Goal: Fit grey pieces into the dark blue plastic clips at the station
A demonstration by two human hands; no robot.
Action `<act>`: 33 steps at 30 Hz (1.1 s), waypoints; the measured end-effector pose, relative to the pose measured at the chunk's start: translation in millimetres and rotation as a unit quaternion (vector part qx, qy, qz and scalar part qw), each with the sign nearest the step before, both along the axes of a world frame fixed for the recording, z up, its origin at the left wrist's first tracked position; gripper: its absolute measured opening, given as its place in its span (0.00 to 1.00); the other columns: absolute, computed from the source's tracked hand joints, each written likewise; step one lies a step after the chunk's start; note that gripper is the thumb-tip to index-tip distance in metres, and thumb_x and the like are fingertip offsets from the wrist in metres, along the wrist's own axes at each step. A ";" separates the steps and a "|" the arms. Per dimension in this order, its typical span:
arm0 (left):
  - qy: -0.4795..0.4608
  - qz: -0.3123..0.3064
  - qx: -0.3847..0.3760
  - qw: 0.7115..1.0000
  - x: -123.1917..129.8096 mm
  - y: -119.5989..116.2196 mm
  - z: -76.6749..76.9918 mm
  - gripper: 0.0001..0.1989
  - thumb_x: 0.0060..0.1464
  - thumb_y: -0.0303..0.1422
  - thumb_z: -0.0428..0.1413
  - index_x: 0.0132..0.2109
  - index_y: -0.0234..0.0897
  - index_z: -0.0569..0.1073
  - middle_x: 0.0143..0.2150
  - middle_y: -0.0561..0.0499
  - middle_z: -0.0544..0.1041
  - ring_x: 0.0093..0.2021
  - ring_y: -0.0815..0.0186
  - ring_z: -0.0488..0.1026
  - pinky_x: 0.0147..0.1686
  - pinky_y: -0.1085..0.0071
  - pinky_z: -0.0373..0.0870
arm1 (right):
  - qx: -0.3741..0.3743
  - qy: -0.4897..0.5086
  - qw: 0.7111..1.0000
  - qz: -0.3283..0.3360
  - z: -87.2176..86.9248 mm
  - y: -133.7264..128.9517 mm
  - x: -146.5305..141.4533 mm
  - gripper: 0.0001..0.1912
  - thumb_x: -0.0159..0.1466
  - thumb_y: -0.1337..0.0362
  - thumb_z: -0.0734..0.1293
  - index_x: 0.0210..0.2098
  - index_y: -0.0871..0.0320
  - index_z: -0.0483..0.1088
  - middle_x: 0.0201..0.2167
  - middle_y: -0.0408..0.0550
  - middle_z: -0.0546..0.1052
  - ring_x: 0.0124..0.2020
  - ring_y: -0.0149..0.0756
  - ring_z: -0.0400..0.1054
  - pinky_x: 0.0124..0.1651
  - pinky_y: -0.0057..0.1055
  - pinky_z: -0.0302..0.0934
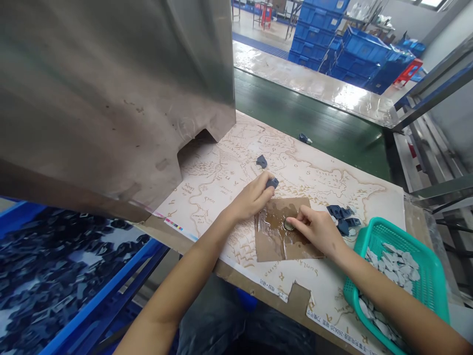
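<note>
Between the thumb and fingers of my left hand [254, 196] is a small dark blue part [272, 183], held just above the back edge of a brown cardboard piece [269, 241]. My right hand [318, 228] pinches a small pale piece [288, 225] against the wet, glossy patch on that cardboard. Another dark part [261, 161] lies on the map-printed sheet beyond my left hand. Several dark parts [343, 226] sit in a cluster to the right of my right hand.
A green basket [430, 266] of white pieces stands at the right, under my right forearm. Large metal housing [111, 98] fills the upper left. A blue crate [107, 281] of dark parts is lower left. Behind the sheet runs a green belt [332, 128] carrying one small part [305, 138].
</note>
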State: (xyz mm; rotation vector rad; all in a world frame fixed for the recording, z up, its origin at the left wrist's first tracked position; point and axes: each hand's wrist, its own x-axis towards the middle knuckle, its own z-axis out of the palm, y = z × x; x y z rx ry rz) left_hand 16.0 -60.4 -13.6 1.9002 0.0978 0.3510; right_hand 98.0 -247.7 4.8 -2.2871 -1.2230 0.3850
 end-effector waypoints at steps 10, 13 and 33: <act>-0.008 -0.033 0.091 0.995 0.8 -6.3 -2.8 0.06 0.51 0.33 0.49 0.35 0.39 0.59 0.30 0.54 0.68 0.28 0.69 0.66 0.30 0.72 0.64 | -0.021 -0.014 1.000 0.004 -0.3 1.6 -2.5 0.15 0.60 0.61 0.64 0.21 0.56 0.56 0.14 0.38 0.63 0.17 0.28 0.58 0.23 0.25 0.48; 0.003 -0.023 0.111 0.994 -0.8 -6.3 -0.9 0.05 0.51 0.34 0.48 0.34 0.39 0.58 0.26 0.56 0.64 0.25 0.69 0.62 0.28 0.71 0.60 | -0.012 -0.010 1.000 -0.001 0.0 1.3 -2.8 0.15 0.59 0.62 0.64 0.20 0.56 0.56 0.14 0.38 0.63 0.17 0.29 0.57 0.23 0.25 0.48; -0.203 -0.007 0.174 0.963 5.5 -37.9 -13.5 0.07 0.50 0.26 0.53 0.38 0.38 0.68 0.37 0.48 0.74 0.37 0.66 0.71 0.33 0.71 0.69 | 0.265 0.312 0.895 -0.178 5.4 -0.2 6.1 0.27 0.47 0.42 0.70 0.20 0.57 0.56 0.11 0.38 0.65 0.11 0.22 0.53 0.14 0.20 0.45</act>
